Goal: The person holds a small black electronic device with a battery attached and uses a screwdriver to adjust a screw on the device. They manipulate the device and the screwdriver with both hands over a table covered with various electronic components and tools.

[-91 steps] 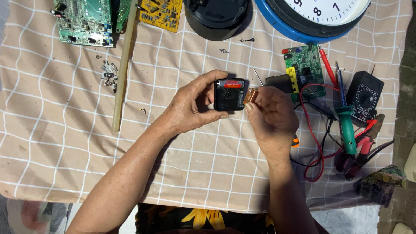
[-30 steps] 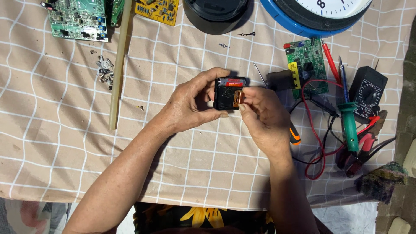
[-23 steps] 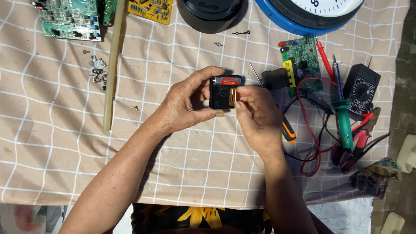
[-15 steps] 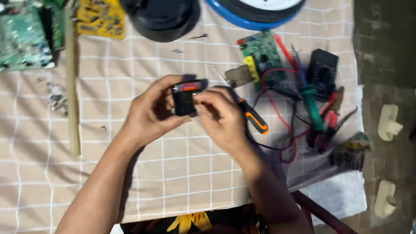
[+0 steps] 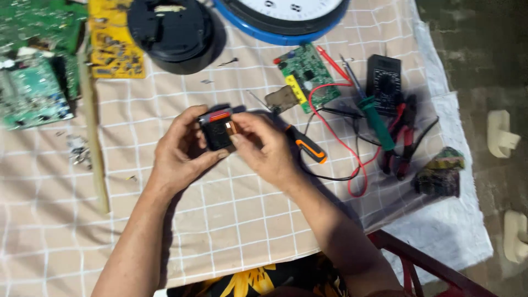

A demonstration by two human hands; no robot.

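A small black box-shaped clock mechanism (image 5: 217,132) with a red-orange strip along its top edge is held above the checked beige tablecloth (image 5: 231,220). My left hand (image 5: 179,151) grips it from the left and below. My right hand (image 5: 264,146) holds its right side, thumb and fingertips pressed against a coppery part on its face. Just right of my right hand lies a screwdriver (image 5: 305,146) with a black and orange handle.
A blue-rimmed wall clock (image 5: 286,16) and a round black housing (image 5: 173,30) lie at the top. Green circuit boards (image 5: 33,71) and a yellow board (image 5: 113,41) are left. A small green board (image 5: 308,74), black multimeter (image 5: 384,80), red wires, green-handled tool (image 5: 379,121) and pliers are right.
The camera view has swung, so everything sits further left and the table's right edge and floor show. Both hands keep hold of the black mechanism; the screwdriver beside my right hand is now uncovered.
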